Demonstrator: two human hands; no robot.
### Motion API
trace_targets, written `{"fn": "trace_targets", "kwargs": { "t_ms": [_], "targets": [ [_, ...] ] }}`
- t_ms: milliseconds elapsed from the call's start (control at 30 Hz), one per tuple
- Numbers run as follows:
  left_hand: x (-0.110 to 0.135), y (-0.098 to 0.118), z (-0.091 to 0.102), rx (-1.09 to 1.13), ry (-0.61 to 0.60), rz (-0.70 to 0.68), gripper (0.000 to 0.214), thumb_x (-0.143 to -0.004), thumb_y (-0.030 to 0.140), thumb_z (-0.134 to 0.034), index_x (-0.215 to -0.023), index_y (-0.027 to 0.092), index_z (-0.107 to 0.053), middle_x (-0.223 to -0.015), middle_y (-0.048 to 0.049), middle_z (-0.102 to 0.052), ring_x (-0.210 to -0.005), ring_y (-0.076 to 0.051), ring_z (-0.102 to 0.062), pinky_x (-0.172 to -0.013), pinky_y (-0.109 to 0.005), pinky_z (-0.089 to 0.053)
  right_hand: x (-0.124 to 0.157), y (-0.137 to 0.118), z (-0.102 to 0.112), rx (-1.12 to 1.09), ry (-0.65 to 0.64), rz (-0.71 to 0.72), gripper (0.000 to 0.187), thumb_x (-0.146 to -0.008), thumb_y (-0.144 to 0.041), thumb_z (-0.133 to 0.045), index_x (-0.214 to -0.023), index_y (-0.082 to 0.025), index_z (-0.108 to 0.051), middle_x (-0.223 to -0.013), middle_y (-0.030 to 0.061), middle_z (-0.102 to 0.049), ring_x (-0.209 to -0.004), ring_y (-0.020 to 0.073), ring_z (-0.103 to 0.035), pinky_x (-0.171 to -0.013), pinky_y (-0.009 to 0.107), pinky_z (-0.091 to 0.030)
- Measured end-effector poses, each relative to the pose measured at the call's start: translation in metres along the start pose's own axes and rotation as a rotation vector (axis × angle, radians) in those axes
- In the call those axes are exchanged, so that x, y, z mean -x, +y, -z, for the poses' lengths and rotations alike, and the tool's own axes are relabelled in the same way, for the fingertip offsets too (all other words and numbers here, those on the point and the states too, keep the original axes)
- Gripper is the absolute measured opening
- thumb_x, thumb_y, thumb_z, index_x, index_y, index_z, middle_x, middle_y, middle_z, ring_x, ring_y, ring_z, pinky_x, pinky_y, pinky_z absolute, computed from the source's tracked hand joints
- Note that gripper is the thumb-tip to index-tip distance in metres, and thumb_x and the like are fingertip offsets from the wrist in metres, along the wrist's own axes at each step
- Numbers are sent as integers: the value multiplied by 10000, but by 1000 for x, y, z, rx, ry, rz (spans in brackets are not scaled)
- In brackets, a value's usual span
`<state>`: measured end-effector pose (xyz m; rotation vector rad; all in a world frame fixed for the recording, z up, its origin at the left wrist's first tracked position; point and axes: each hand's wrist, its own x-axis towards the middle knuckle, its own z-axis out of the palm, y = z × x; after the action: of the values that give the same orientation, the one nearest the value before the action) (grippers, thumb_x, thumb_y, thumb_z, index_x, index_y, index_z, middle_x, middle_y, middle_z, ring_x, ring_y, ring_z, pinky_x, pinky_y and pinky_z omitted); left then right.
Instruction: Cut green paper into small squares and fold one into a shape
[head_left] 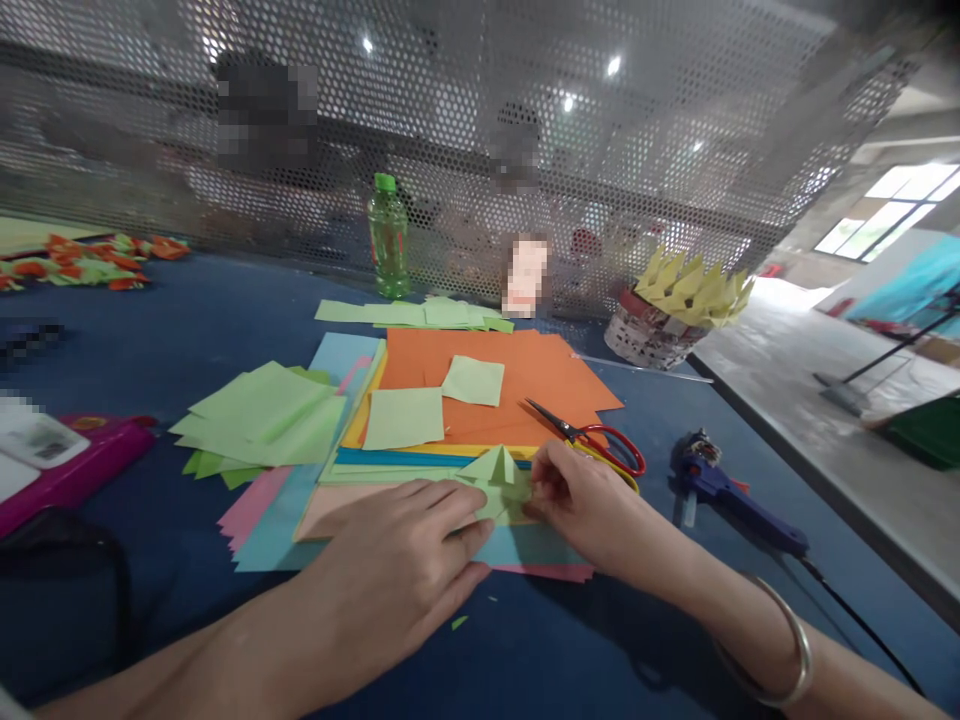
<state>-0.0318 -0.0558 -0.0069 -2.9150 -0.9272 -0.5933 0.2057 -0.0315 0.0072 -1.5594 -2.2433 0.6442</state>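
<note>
A small piece of light green paper (501, 498), with a raised pointed fold, lies between my hands on the stack of coloured paper. My left hand (420, 545) rests palm down on its left side, fingers stretched out. On its right edge my right hand (566, 490) is closed, thumb and fingers pinching the paper. Just behind that hand, scissors (581, 435) with red and yellow handles lie across an orange sheet (525, 370). Two light green squares, one of them a flat green square (405, 418), sit on the orange sheet.
Loose green sheets (262, 415) are piled left. A green bottle (388, 240) and paper strips (405, 314) stand behind, before a perforated metal screen. At right are a blue glue gun (739, 500) with its cord and a basket (660, 325) topped with folded yellow points.
</note>
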Motion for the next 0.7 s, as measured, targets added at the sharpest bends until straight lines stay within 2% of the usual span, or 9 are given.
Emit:
{"fn": "trace_targets", "kwargs": {
  "t_ms": [167,333,533,700],
  "targets": [
    [0,1,0,16,-2,6,238,-983,292,-438,-1048,213,-653,-1123,-71,-663,-972,-254,-623,-798,-406,-503,-1,0,1,-37,13,6,158,-800,-124,-579,-853,-226,-471,-719,-58,-562,-657,122,-524,-597,242,-354],
    [-1,0,1,19,2,13,238,-987,290,-430,-1051,216,-647,-1122,-73,-660,-979,-251,-625,-807,-405,-509,-3,0,0,-93,96,41,129,-847,-144,-555,-934,-214,-492,-781,-30,-569,-659,122,-525,-611,247,-397],
    [-2,-1,1,32,31,1,224,-973,283,-467,-1053,216,-666,-1086,-70,-663,-976,-227,-627,-849,-372,-509,-4,2,-4,-71,171,201,142,-887,-119,-518,-999,-205,-522,-986,46,-577,-857,164,-566,-713,274,-456],
    [-3,-1,2,46,61,2,238,-972,274,-470,-1064,216,-682,-1037,-68,-671,-966,-208,-630,-870,-345,-508,-1,4,-9,-70,122,184,159,-924,-184,-517,-1075,-232,-524,-1077,60,-575,-956,190,-595,-720,281,-503]
  ]
}}
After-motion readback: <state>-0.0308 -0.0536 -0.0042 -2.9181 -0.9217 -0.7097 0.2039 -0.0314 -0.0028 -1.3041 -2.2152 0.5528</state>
